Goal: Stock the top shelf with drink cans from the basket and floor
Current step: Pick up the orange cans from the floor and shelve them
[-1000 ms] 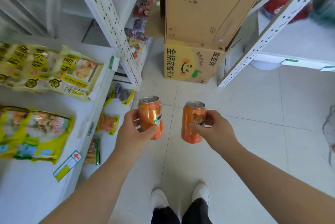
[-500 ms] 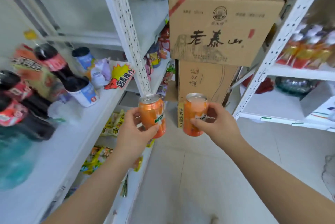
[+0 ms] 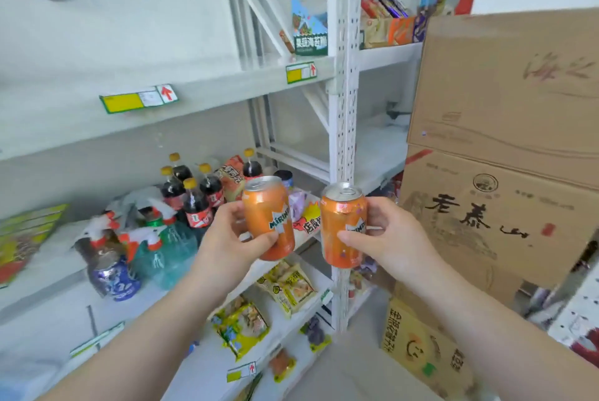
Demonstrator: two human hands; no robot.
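- The left hand point(image 3: 223, 238) grips an orange Mirinda can point(image 3: 267, 215), thumb curled across the front and fingers behind; the can's top leans slightly left.
- The right hand point(image 3: 392, 238) grips a second orange can point(image 3: 343, 225) the same way, nearly upright.
- The 2 cans are side by side, near but apart, in front of the white perforated shelf post point(image 3: 343, 92).
- Both are below the upper shelf board point(image 3: 210, 89) with yellow price tags, level with cola bottles point(image 3: 194, 203) on the shelf beneath.
- Stacked cardboard boxes point(image 3: 502, 206) stand at the right.
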